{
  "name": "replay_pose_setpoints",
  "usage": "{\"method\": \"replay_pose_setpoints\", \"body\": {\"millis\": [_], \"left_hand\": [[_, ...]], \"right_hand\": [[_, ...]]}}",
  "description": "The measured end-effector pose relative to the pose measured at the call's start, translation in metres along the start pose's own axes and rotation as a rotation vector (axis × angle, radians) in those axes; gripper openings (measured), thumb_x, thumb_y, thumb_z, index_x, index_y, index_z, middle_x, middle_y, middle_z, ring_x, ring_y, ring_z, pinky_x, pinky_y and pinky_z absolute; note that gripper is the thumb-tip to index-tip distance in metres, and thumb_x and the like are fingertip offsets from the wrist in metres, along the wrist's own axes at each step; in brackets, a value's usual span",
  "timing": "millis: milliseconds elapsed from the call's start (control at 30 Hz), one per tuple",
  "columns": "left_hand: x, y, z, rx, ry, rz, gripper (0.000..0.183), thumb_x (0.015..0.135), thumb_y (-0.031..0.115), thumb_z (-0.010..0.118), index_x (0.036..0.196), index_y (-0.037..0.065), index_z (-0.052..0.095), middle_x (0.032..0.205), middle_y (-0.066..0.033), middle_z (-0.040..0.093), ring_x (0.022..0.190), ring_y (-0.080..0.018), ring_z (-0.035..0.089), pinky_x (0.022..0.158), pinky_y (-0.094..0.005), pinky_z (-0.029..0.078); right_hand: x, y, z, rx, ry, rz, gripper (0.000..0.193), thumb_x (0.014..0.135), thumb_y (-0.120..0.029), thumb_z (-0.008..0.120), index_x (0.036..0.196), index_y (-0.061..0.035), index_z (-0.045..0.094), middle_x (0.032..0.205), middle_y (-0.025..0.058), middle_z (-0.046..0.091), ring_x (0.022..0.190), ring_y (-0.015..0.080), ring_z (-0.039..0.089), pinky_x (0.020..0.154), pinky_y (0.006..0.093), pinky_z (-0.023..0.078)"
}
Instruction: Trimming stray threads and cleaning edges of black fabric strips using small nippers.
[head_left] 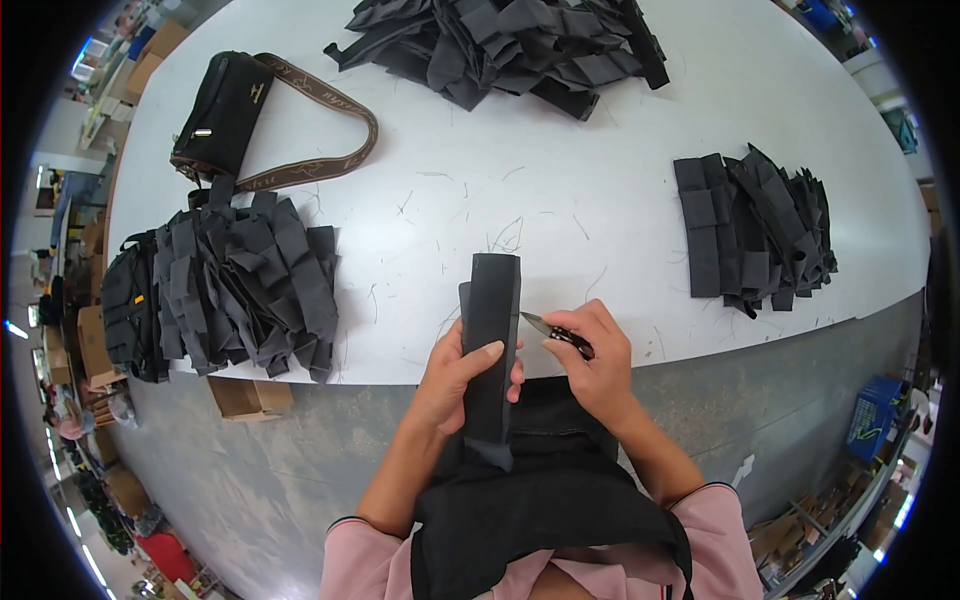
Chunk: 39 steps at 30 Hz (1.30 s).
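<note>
Left hand (pixel 445 378) grips black strip (pixel 492 310), right hand (pixel 602 358) pinches pointed blade (pixel 557 333); we look mid-piece, can't tell which piles (pixel 250 275) are done.

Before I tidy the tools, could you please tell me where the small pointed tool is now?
In the head view, the small pointed tool is just right of centre, in the right hand, its tip beside the dark strip.
</note>
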<state>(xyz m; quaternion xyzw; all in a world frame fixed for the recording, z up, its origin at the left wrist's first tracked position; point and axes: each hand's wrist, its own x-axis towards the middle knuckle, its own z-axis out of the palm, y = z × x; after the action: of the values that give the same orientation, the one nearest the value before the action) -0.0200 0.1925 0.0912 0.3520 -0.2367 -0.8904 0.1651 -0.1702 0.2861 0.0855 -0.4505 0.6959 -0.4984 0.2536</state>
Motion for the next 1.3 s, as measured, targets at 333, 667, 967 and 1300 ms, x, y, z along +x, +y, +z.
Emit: {"method": "replay_pose_setpoints", "body": {"millis": [333,667,967,1300], "left_hand": [[0.0,0.001,0.003,0.09,-0.037,-0.038,0.039,0.086,0.003,0.054,0.122,0.002,0.038,0.101,-0.0112,0.056,0.077,-0.0174,0.06,0.064,-0.0308,0.053],[-0.002,-0.002,0.005,0.187,-0.113,-0.106,0.042,0.087,0.005,0.053,0.125,0.002,0.034,0.099,-0.0097,0.055,0.077,-0.0158,0.059,0.065,-0.0288,0.051],[-0.003,0.0,0.003,0.181,-0.114,-0.136,0.045,0.087,0.005,0.053,0.126,0.002,0.032,0.107,-0.011,0.053,0.079,-0.0162,0.058,0.064,-0.0289,0.051],[0.0,0.001,0.001,-0.063,-0.281,-0.242,0.056,0.095,0.038,0.047,0.136,0.009,0.023,0.116,-0.0181,0.05,0.089,-0.024,0.06,0.07,-0.0339,0.054]], "right_hand": [[0.002,-0.002,-0.003,0.02,0.014,-0.039,0.024,0.075,0.003,0.065,0.098,-0.0038,0.063,0.079,0.0063,0.051,0.062,0.0144,0.054,0.052,0.0266,0.044],[0.007,0.009,0.011,-0.132,0.054,-0.284,0.026,0.071,0.002,0.068,0.095,-0.0048,0.064,0.077,0.0078,0.049,0.057,0.0188,0.054,0.05,0.0295,0.044],[0.009,0.0,0.004,-0.195,0.015,-0.223,0.022,0.072,0.002,0.068,0.093,-0.0043,0.063,0.078,0.0065,0.049,0.055,0.0173,0.053,0.048,0.0262,0.044],[0.036,0.009,-0.004,0.583,-0.169,0.417,0.022,0.079,-0.002,0.064,0.099,-0.0002,0.055,0.085,0.0005,0.053,0.08,0.0078,0.054,0.071,0.0226,0.044]]}}
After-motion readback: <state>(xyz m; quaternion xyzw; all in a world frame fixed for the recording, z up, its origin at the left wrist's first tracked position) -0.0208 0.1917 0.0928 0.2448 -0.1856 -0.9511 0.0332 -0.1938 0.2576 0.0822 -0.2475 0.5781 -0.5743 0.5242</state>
